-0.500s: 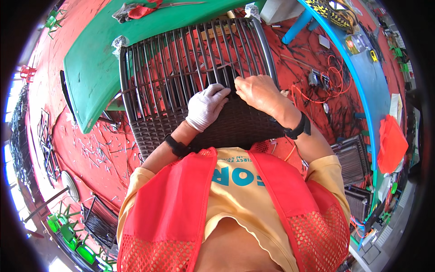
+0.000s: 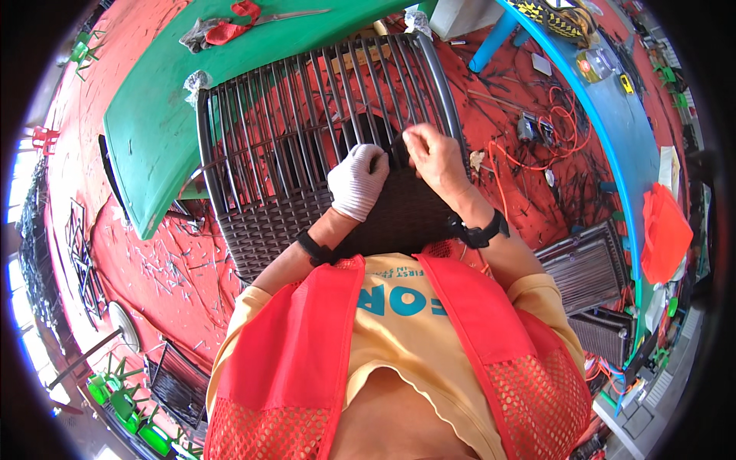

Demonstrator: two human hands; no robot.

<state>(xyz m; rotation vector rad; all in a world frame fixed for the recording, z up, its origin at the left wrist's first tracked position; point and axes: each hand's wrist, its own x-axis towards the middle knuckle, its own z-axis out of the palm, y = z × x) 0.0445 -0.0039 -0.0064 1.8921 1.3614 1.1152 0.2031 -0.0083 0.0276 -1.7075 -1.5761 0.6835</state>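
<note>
A dark brown wicker panel (image 2: 284, 222) lies in front of me, its near part tightly woven and its far part showing bare lengthwise slats within a tubular frame. My left hand (image 2: 357, 182), in a white knit glove, is curled closed at the edge of the weave; what it holds is hidden. Just to its right, my bare right hand (image 2: 438, 165) has thumb and fingers pinched together over the slats, slightly blurred. Something dark shows beside its fingertips, too unclear to name.
A green table (image 2: 146, 130) supports the panel's far end, with large scissors (image 2: 284, 15) and a red cloth (image 2: 230, 24) on it. To the right curves a blue table (image 2: 609, 115). Orange cord (image 2: 571, 134) and dark scraps litter the red floor. More panels (image 2: 586, 268) lean at right.
My right hand has shifted slightly, turning more upright and blurring. The left hand has rolled a little to the right, staying closed by the weave. The whole view has shifted slightly.
</note>
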